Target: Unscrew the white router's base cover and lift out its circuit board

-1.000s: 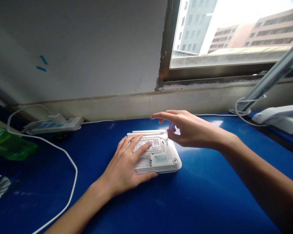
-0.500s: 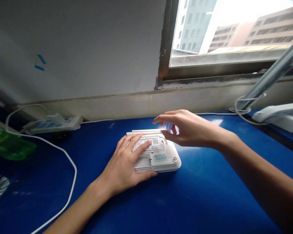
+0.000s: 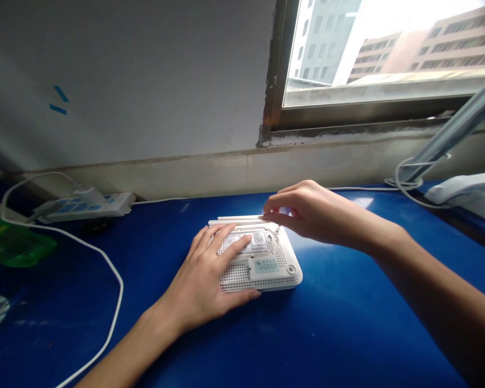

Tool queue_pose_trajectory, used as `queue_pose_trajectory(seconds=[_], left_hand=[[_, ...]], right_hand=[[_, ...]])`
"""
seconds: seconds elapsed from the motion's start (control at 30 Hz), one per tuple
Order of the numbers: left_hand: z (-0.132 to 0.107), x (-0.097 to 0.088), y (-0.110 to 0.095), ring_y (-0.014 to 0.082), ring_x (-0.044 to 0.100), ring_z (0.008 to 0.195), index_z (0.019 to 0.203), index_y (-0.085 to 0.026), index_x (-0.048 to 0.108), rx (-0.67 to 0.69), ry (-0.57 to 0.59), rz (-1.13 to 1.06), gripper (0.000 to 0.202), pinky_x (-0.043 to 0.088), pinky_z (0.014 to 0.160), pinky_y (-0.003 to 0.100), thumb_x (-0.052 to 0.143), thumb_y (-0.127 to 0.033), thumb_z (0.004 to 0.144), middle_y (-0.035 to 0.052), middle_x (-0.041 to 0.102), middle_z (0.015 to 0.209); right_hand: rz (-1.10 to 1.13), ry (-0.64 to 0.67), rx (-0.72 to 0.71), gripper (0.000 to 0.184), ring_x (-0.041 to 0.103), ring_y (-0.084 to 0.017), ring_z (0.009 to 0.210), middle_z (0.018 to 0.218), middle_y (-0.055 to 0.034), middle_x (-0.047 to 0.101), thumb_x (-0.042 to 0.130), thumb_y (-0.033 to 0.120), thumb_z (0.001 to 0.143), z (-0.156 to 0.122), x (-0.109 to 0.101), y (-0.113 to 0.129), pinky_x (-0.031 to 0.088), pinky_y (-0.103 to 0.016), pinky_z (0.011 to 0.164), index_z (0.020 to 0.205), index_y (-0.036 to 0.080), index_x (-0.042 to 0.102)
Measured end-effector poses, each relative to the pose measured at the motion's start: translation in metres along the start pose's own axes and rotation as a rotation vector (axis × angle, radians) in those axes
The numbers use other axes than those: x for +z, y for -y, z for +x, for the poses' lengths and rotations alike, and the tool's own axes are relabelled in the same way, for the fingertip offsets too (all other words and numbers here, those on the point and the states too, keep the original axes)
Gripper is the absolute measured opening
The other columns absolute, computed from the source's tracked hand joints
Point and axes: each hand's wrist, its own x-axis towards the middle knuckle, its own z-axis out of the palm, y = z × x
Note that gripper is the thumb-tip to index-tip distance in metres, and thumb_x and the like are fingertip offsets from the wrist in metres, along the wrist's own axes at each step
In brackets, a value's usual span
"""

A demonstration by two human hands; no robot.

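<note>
A white router [image 3: 285, 258] lies with its vented, labelled underside up on the blue tabletop. Its slim white antennas [image 3: 236, 219] are folded along the far edge. My left hand [image 3: 206, 264] spans the router's left part, fingers spread over the label and thumb along the near side, holding it. At the far right corner, my right hand [image 3: 303, 207] is closed, fingertips pinched at the antenna ends. A pale lilac, soft-looking thing [image 3: 285, 210] shows inside its curled fingers; most of it is hidden.
A power strip [image 3: 105, 207] with a plugged-in adapter stands by the wall at left. A white cable [image 3: 119, 291] loops across the left side. A green bottle [image 3: 24, 245] lies at far left. A metal post [image 3: 448, 134] and a white device [image 3: 464, 188] are at right.
My right hand's fingers have closed from a loose curl into a pinch at the router's far corner. The left hand keeps its hold; the view has shifted slightly.
</note>
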Motion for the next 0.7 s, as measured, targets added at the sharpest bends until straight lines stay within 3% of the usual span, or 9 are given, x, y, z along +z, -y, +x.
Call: queue_pose_trajectory(seconds=[0.1,0.2,0.27,0.37,0.43,0.5,0.6,0.7], left_hand=[[-0.0003,0.0006,0.0001,0.0438,0.038,0.152,0.157,-0.032,0.052,0.000,-0.007,-0.002,0.084,0.030,0.124,0.070,0.077,-0.068,0.086,0.0138,0.043,0.168],[-0.0007,0.0007,0.0001,0.0440,0.038,0.153,0.158,-0.033,0.052,0.001,-0.011,-0.006,0.084,0.030,0.124,0.070,0.077,-0.068,0.086,0.0135,0.043,0.169],[-0.0007,0.0004,0.0001,0.0436,0.037,0.153,0.158,-0.033,0.051,0.002,-0.007,-0.006,0.084,0.029,0.125,0.070,0.076,-0.069,0.086,0.0137,0.042,0.169],[-0.0005,-0.0002,0.0001,0.0428,0.036,0.154,0.158,-0.031,0.051,0.004,0.008,-0.004,0.085,0.029,0.125,0.069,0.075,-0.070,0.086,0.0144,0.042,0.169],[-0.0005,-0.0001,0.0002,0.0427,0.036,0.154,0.158,-0.031,0.051,0.002,0.009,-0.004,0.085,0.028,0.126,0.069,0.075,-0.070,0.086,0.0146,0.042,0.169],[-0.0009,0.0004,0.0003,0.0429,0.036,0.154,0.157,-0.032,0.052,-0.004,0.001,-0.005,0.084,0.028,0.125,0.069,0.076,-0.069,0.086,0.0142,0.042,0.168],[-0.0016,0.0013,0.0004,0.0428,0.036,0.154,0.158,-0.033,0.051,-0.007,-0.012,-0.007,0.084,0.028,0.126,0.069,0.076,-0.069,0.086,0.0129,0.042,0.169],[-0.0014,0.0013,0.0002,0.0432,0.036,0.154,0.158,-0.032,0.052,-0.002,-0.011,-0.010,0.084,0.028,0.126,0.070,0.075,-0.070,0.086,0.0133,0.042,0.169]], right_hand=[[0.038,-0.004,-0.016,0.025,0.069,-0.015,0.069,0.087,-0.0041,0.080,0.058,0.020,0.101,-0.0012,0.0001,-0.0012,0.045,-0.026,0.064,0.116,0.022,0.078],[0.060,0.023,-0.051,0.052,0.068,-0.015,0.070,0.100,-0.0039,0.081,0.064,0.013,0.090,-0.0031,-0.0028,0.0011,0.046,-0.026,0.063,0.141,0.024,0.066],[0.048,0.034,-0.048,0.048,0.067,-0.015,0.069,0.102,-0.0044,0.080,0.069,0.020,0.089,-0.0031,-0.0039,0.0022,0.046,-0.026,0.062,0.137,0.024,0.068],[0.034,0.007,-0.004,0.021,0.067,-0.015,0.067,0.092,-0.0044,0.080,0.066,0.033,0.099,-0.0015,-0.0020,0.0003,0.046,-0.026,0.061,0.113,0.023,0.078],[0.043,-0.001,-0.004,0.020,0.069,-0.015,0.069,0.087,-0.0040,0.080,0.061,0.031,0.104,-0.0013,-0.0005,-0.0020,0.046,-0.026,0.062,0.106,0.022,0.079],[0.052,0.009,-0.025,0.025,0.071,-0.015,0.073,0.095,-0.0048,0.081,0.058,0.021,0.102,-0.0024,-0.0010,-0.0031,0.047,-0.025,0.063,0.118,0.024,0.077],[0.049,0.023,-0.066,0.049,0.074,-0.018,0.085,0.117,-0.0079,0.080,0.063,0.013,0.093,-0.0047,-0.0044,-0.0021,0.051,-0.026,0.067,0.140,0.026,0.067],[0.041,0.028,-0.063,0.035,0.073,-0.018,0.078,0.109,-0.0072,0.081,0.067,0.025,0.095,-0.0042,-0.0057,-0.0012,0.051,-0.026,0.064,0.130,0.024,0.073]])
